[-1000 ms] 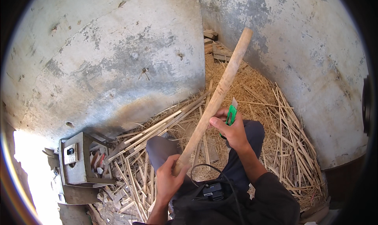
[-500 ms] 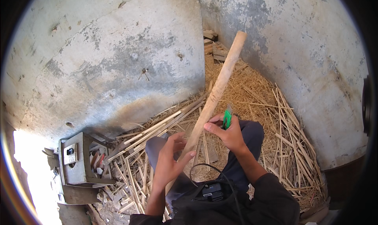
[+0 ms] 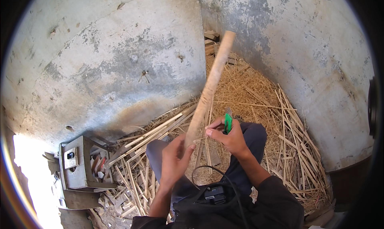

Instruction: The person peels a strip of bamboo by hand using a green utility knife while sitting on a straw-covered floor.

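Note:
My left hand (image 3: 175, 161) is closed round the lower end of a long pale wooden stick (image 3: 210, 87), thumb pressed along its side. The stick slants up and slightly right, its far end in the air before the walls. A green-handled utility knife (image 3: 228, 123) rests in my right hand (image 3: 234, 141), its metal blade pointing up and away. The thumb and forefinger of that hand are pinched together just right of the stick, apart from it. A thin pale line shows between them and my left thumb; I cannot tell what it is.
Straw and shavings (image 3: 244, 85) cover the floor between my knees and the wall corner. Thin split sticks (image 3: 298, 149) lie heaped at the right, more sticks (image 3: 160, 129) at the left. A worn wooden box (image 3: 76, 161) stands far left. A black cable (image 3: 224, 175) loops over my lap.
The stick has swung left and its lower end now sits in my closed left hand, whose fingers were looser. My right hand has come off the stick, still holding the knife.

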`<state>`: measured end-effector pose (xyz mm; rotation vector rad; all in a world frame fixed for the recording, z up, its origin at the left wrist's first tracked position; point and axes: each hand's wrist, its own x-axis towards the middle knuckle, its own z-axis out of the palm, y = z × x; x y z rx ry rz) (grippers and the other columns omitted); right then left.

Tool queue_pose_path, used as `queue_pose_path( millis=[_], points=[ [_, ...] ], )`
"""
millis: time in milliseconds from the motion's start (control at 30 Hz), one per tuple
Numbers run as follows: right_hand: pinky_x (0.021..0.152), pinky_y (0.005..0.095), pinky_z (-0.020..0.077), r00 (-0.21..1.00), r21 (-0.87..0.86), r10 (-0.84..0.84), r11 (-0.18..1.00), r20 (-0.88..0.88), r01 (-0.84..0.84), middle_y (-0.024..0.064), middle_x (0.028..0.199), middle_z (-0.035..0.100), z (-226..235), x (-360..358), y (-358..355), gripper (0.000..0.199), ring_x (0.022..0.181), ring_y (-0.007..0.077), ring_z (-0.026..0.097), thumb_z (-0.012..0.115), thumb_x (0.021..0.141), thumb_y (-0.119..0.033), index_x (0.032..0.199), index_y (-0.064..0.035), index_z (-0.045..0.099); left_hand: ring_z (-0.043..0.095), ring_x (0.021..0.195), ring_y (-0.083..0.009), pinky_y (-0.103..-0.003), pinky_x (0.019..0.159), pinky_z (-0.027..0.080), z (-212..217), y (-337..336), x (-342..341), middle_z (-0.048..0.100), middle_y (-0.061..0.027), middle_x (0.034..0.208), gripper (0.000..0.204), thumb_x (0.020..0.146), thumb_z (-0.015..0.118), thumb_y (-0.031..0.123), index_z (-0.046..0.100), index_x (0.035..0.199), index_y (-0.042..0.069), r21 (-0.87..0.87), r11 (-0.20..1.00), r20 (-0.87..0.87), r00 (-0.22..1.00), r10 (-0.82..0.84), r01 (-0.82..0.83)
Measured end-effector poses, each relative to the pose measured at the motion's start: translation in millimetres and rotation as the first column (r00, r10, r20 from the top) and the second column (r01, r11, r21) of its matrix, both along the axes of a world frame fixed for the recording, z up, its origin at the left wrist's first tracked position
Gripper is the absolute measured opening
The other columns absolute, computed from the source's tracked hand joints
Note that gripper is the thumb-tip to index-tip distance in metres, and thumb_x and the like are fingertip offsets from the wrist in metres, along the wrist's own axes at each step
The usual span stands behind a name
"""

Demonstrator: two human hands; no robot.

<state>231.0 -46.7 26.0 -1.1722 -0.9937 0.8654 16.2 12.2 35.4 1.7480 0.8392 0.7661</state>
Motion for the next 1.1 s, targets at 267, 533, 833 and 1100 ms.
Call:
queue_pose_path(
  millis=[267,533,833,1100],
  points=[
    [0.082,0.0273,0.0586,0.975,0.034,0.119,0.993,-0.186,-0.115,0.0080,0.100,0.077,8,19,-8,0.011,0.089,0.0132,0.074,0.077,0.095,-0.004,0.104,0.0011,0.073,0.064,0.083,-0.0088,-0.027,0.074,0.052,-2,7,-8,0.072,-0.0061,0.094,0.043,0.102,0.074,0.008,0.065,0.142,-0.002,0.039,0.996,0.044,0.995,0.084,-0.086],
    [0.073,0.0251,0.0567,0.997,-0.015,0.066,0.998,-0.047,-0.067,0.0060,0.097,0.076,15,59,-29,0.013,0.083,0.0092,0.071,0.081,0.090,-0.006,0.100,0.0006,0.075,0.070,0.088,-0.0277,-0.037,0.083,0.054,-1,9,-15,0.074,-0.0219,0.099,0.040,0.098,0.076,0.009,0.068,0.133,-0.007,0.242,0.958,0.060,0.988,0.142,-0.152],
    [0.058,0.0226,0.0374,0.968,-0.038,-0.095,0.994,0.231,0.106,-0.0027,0.083,0.073,15,103,-51,0.012,0.064,0.0022,0.050,0.082,0.089,-0.010,0.098,-0.0029,0.078,0.074,0.100,-0.0271,-0.035,0.090,0.055,8,3,-22,0.077,-0.0192,0.111,0.045,0.093,0.078,0.004,0.070,0.137,-0.002,0.365,0.920,-0.123,0.972,0.202,-0.145],
    [0.055,0.0244,0.0333,0.852,-0.029,-0.218,0.964,0.475,0.263,-0.0024,0.078,0.072,22,139,-66,0.008,0.057,0.0027,0.047,0.082,0.089,-0.011,0.094,-0.0056,0.080,0.066,0.078,-0.0350,-0.042,0.075,0.053,1,5,-27,0.069,-0.0200,0.090,0.041,0.092,0.076,0.001,0.071,0.132,-0.005,0.491,0.860,-0.102,0.971,0.216,-0.139]
  ],
)
